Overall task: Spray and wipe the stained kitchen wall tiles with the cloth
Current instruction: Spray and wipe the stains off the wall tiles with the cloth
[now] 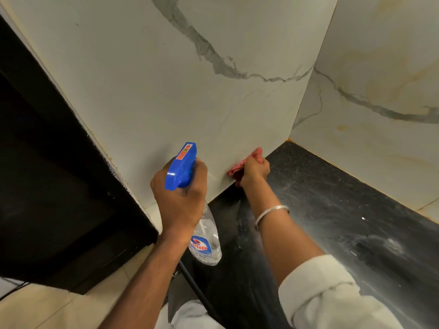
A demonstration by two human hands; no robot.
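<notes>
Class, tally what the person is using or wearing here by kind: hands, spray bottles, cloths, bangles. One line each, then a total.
hands: 2 (left hand, right hand)
spray bottle: 1
cloth: 1
bangle: 1
Total: 5

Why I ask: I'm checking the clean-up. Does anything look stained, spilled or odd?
Yes. The right wall tile carries yellow-brown streaks and a small spot, unlike the cleaner tile beside it. The black counter shows whitish smears and specks.
</notes>
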